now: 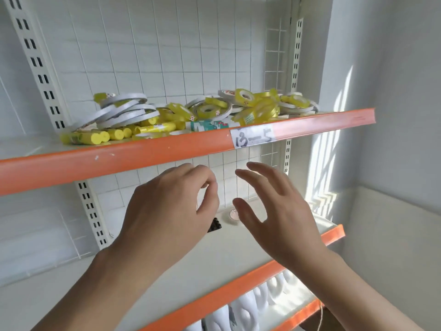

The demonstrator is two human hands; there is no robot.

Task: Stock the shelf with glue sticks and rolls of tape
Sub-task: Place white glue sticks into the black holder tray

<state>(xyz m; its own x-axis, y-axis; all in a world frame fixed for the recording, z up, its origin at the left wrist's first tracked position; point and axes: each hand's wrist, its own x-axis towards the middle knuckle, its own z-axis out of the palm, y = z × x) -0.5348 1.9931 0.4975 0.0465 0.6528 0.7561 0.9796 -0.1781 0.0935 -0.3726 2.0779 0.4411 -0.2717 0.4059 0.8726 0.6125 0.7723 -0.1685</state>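
Observation:
The upper shelf point(152, 151) has an orange front edge and a label reading 13-5. On it lie several white tape rolls point(124, 111), yellow tape rolls point(245, 97), yellow glue sticks point(95, 137) and a white-and-teal glue stick point(210, 125). My left hand point(164, 211) hovers below the shelf's edge with fingers loosely curled and nothing in it. My right hand point(276, 211) is beside it, fingers spread and empty. Neither hand touches any object.
On the middle shelf point(334, 231) lie a small black object point(214, 225), partly hidden by my left hand, and a small round disc point(232, 215). White items point(243, 306) fill the lowest shelf. A wire grid forms the back. A wall stands at the right.

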